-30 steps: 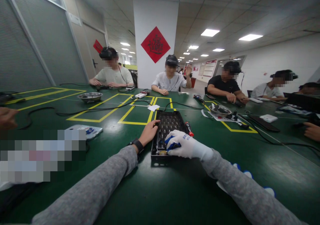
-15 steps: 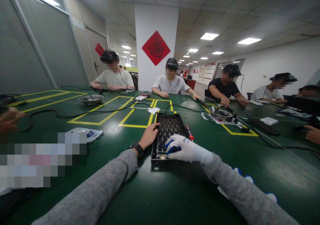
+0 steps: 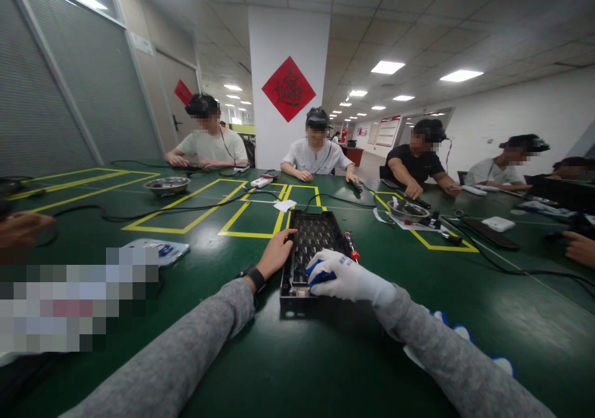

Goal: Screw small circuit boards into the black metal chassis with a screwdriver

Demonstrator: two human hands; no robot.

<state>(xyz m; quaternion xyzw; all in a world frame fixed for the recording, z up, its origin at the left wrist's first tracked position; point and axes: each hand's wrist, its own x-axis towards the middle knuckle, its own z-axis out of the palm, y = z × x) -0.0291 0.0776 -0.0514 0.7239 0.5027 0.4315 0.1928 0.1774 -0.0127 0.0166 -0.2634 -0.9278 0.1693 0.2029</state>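
A long black plastic case point(image 3: 284, 297) lies lengthwise before me on the green table, with rows of round openings in its insert. My bare left hand point(image 3: 275, 254), with a dark band at the wrist, grips the case's left wall. My right hand point(image 3: 341, 274) wears a white glove with blue fingertips. Its fingers are curled together over the near right part of the case; what they hold, if anything, is hidden. Just left of those fingertips, a small beige part point(image 3: 301, 292) sits in the case's near end. A red-and-black screwdriver point(image 3: 352, 247) lies along the right side.
Several people wearing head cameras sit around the table. A metal bowl point(image 3: 167, 185) stands at the left; another bowl point(image 3: 409, 209) with dark parts is at the right. Black cables point(image 3: 223, 202) cross the table. A plastic packet point(image 3: 171, 253) lies left of my arm.
Both my hands keep their places on the case. Across the table, a person's hand with a dark tool has moved left, toward that person. My view has shifted very slightly.
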